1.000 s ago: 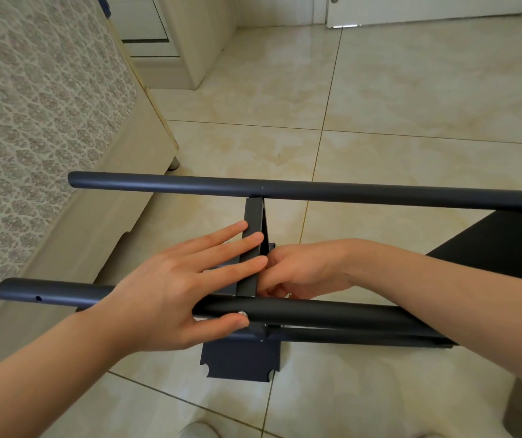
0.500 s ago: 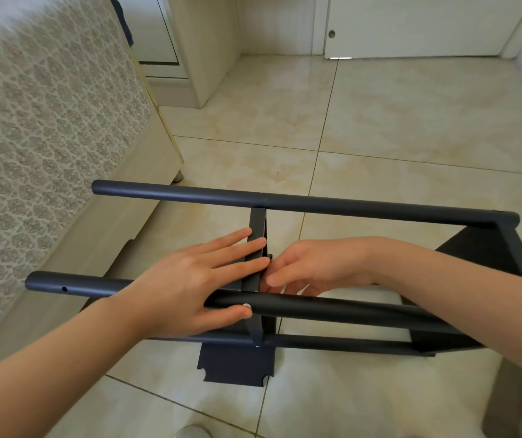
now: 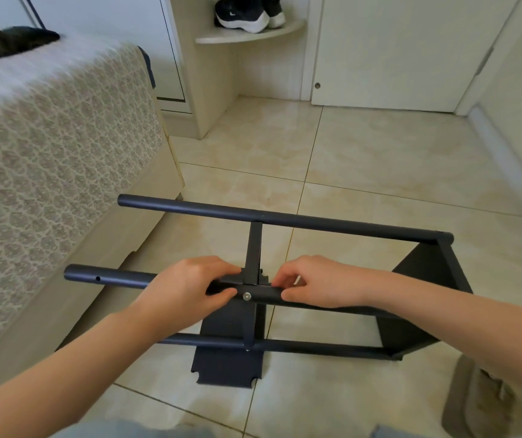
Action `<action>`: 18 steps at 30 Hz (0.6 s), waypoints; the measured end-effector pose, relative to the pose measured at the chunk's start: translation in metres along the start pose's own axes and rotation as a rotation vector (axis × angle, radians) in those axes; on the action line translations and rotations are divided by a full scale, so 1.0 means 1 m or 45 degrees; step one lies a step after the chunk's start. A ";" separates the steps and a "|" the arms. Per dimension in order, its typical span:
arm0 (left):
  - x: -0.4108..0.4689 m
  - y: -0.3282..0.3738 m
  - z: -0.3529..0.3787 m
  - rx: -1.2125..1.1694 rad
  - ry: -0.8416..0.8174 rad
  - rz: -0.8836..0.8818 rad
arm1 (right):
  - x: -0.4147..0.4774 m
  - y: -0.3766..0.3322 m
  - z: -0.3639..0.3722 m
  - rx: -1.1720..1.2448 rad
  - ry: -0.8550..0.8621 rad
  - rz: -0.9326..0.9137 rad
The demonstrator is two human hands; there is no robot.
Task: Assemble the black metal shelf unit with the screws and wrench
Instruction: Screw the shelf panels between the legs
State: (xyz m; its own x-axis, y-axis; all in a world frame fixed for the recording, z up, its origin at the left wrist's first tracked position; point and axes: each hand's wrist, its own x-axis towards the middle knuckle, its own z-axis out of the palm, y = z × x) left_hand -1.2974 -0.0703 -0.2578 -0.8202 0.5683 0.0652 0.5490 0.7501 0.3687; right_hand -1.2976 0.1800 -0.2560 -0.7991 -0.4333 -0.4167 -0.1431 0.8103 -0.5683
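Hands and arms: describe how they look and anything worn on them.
The left hand and right hand are bare: no gloves, rings or watch show. The left forearm and right forearm are bare too; no sleeve is in view.

head view looks down, close above tiled floor (image 3: 379,159).
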 end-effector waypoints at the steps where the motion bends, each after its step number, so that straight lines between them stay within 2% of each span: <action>1: -0.005 0.000 0.000 -0.031 0.051 -0.018 | -0.003 -0.001 0.001 -0.012 0.012 0.003; 5: -0.027 0.000 -0.001 -0.216 0.331 -0.066 | -0.007 -0.005 0.007 -0.071 0.066 0.024; 8: -0.039 0.007 0.000 -0.423 0.369 -0.357 | -0.009 -0.007 0.010 -0.123 0.108 0.027; 11: -0.041 0.009 0.004 -0.817 0.131 -0.809 | -0.010 -0.011 0.010 -0.181 0.138 0.032; 13: -0.041 0.007 0.007 -1.188 0.016 -1.089 | -0.011 -0.014 0.010 -0.224 0.152 0.039; 16: -0.040 0.003 0.012 -1.895 0.070 -1.292 | -0.014 -0.018 0.009 -0.324 0.180 0.043; 18: -0.038 0.000 0.016 -2.118 0.178 -1.311 | -0.016 -0.020 0.008 -0.395 0.196 0.046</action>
State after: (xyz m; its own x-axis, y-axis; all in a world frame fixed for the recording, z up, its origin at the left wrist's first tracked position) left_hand -1.2633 -0.0866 -0.2756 -0.7263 0.1068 -0.6790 -0.6693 -0.3347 0.6633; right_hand -1.2777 0.1677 -0.2437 -0.8822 -0.3570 -0.3069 -0.2650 0.9154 -0.3029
